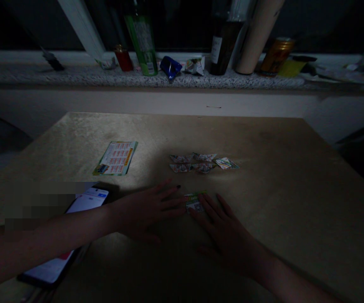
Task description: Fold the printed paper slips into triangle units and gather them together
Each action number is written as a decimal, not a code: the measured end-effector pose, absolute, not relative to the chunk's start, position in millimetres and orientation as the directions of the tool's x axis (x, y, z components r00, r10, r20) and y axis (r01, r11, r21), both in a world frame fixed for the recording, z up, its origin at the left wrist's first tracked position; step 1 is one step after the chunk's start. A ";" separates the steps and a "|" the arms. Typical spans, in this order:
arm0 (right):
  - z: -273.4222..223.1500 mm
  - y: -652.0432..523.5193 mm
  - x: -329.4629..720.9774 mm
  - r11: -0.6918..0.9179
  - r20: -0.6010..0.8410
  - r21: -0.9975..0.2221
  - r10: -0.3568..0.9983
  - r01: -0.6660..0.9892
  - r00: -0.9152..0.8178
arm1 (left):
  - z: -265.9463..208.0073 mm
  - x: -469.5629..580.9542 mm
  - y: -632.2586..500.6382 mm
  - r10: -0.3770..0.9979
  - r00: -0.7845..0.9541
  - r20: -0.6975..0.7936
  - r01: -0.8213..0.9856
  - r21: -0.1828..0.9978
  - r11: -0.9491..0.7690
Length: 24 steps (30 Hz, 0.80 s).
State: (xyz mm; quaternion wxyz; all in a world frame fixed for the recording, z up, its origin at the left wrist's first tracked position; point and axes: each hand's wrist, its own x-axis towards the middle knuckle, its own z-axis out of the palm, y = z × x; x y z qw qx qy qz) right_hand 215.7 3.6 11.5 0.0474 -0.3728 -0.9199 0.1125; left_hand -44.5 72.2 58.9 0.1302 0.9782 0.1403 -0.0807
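Observation:
A small green and white printed paper (196, 203) lies flat on the table between my two hands. My left hand (152, 210) is spread, palm down, with its fingertips at the paper's left edge. From the right, my right hand (221, 233) rests its outstretched fingertips on the paper. Beyond them sit several small folded paper pieces (204, 167), close together in two short rows. One of these, a flat diamond-like piece (227, 163), is at the right end. Both hands are dim in shadow.
A printed calendar card (116, 158) lies at the left. Under my left forearm is a phone (51, 267) with its screen lit. The windowsill (84, 78) behind the table (279, 168) bears a green bottle (144, 46), a dark bottle (221, 50), a can (277, 54) and crumpled wrappers.

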 end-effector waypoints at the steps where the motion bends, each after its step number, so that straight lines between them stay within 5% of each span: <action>1: 12.1 3.9 215.5 0.696 -0.002 -0.242 0.697 0.676 -0.717 | 58.0 -44.8 72.0 0.251 0.949 -0.191 0.292 0.233 -0.928; 12: 10.5 4.3 215.9 0.706 0.022 -0.219 0.694 0.674 -0.720 | 60.4 -40.5 71.1 0.265 0.949 -0.171 0.294 0.171 -0.941; 24: 16.5 6.5 217.0 0.704 0.002 -0.255 0.686 0.663 -0.728 | 59.1 -40.7 64.3 0.288 0.945 -0.153 0.318 0.238 -0.918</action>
